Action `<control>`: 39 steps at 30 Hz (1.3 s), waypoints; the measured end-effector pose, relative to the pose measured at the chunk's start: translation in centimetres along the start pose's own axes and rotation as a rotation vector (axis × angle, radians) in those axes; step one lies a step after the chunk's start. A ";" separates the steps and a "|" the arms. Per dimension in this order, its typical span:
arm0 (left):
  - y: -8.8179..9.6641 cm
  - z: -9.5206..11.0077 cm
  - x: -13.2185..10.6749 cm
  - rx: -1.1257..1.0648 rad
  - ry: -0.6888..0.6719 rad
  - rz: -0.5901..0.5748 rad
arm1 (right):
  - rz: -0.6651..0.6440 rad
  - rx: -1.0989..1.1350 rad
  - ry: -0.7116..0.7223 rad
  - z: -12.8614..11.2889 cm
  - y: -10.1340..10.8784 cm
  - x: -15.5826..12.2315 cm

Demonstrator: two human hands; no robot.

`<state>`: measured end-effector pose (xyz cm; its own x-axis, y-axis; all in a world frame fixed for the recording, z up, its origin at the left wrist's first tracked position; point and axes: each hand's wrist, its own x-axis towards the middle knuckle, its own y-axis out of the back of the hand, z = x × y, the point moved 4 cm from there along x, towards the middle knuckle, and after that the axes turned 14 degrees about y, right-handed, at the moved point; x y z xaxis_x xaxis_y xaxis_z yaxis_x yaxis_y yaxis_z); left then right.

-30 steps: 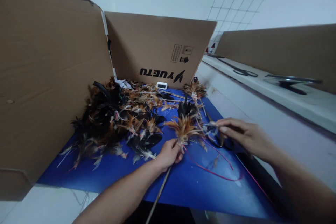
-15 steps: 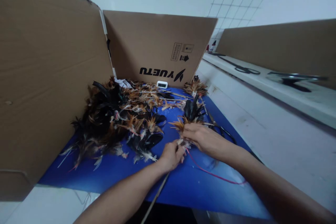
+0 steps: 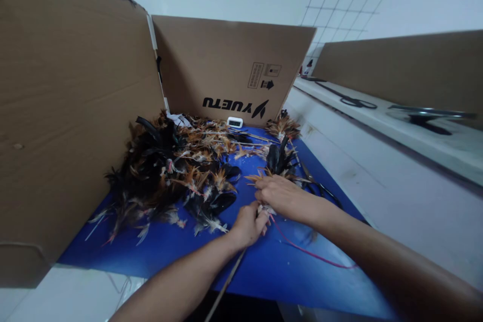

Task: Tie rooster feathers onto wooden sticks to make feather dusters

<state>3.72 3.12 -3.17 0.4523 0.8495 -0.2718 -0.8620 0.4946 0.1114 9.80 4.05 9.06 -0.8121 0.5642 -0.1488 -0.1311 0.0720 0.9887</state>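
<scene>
My left hand (image 3: 247, 224) is closed around the top of a thin stick (image 3: 224, 287) that runs down toward me. At the stick's tip sits a bunch of orange-brown feathers (image 3: 260, 178). My right hand (image 3: 281, 196) lies over that bunch, fingers curled and pressed onto the feathers just above my left hand. A pink thread (image 3: 309, 251) trails from under my hands across the blue mat (image 3: 181, 249) to the right. What my right fingertips pinch is hidden.
A big heap of black and brown feathers (image 3: 169, 171) covers the mat's left and back. Cardboard walls (image 3: 75, 95) stand at left and behind. Black scissors (image 3: 322, 191) lie right of my hands. A small white clock (image 3: 234, 122) sits at the back. A white ledge (image 3: 396, 171) borders the right.
My right hand left the scissors at the right and came left onto the feather bunch, where it now presses. My left hand kept its hold on the stick.
</scene>
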 end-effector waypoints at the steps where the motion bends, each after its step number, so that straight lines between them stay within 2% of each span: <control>1: 0.0 0.1 0.0 -0.003 -0.004 -0.002 | -0.021 -0.012 -0.006 0.2 -0.3 0.2; 7: -0.2 0.1 -0.1 -0.013 0.013 -0.037 | -0.209 -0.092 -0.059 0.6 -1.4 1.3; 12: 0.0 -0.1 0.0 0.020 0.014 -0.019 | -0.220 -0.096 -0.056 0.4 -0.9 1.5; 15: 0.1 -0.2 0.2 -0.008 0.021 -0.021 | -0.105 -0.094 -0.049 0.5 -0.4 0.9; 18: 0.1 -0.4 0.4 -0.079 0.037 -0.028 | 0.144 -0.132 -0.069 0.5 0.5 -0.8; 21: 0.2 -0.5 0.6 -0.163 0.047 -0.030 | 0.389 -0.174 -0.169 0.3 0.9 -3.8; 23: 0.2 -0.5 0.7 -0.189 0.040 -0.029 | 0.476 -0.166 -0.246 0.2 0.2 -5.7; 26: 0.3 -0.5 0.6 -0.175 0.056 -0.011 | 0.443 -0.034 -0.294 0.1 -2.5 -7.1; 29: 0.3 -0.3 0.4 -0.189 0.069 -0.007 | 0.395 0.087 -0.370 0.5 -5.5 -7.0; 31: 0.3 -0.1 0.3 -0.228 0.070 -0.025 | 0.422 0.146 -0.383 0.8 -6.7 -6.6; 34: 0.3 0.0 0.3 -0.279 0.082 -0.050 | 0.515 0.206 -0.385 1.4 -7.0 -6.6; 39: 0.4 0.0 0.5 -0.300 0.099 -0.058 | 0.641 0.286 -0.412 2.6 -5.8 -8.6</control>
<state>3.58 3.71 -3.31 0.4911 0.7918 -0.3631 -0.8710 0.4529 -0.1903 19.01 0.88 4.60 -0.3978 0.8206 0.4103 0.4839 -0.1923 0.8537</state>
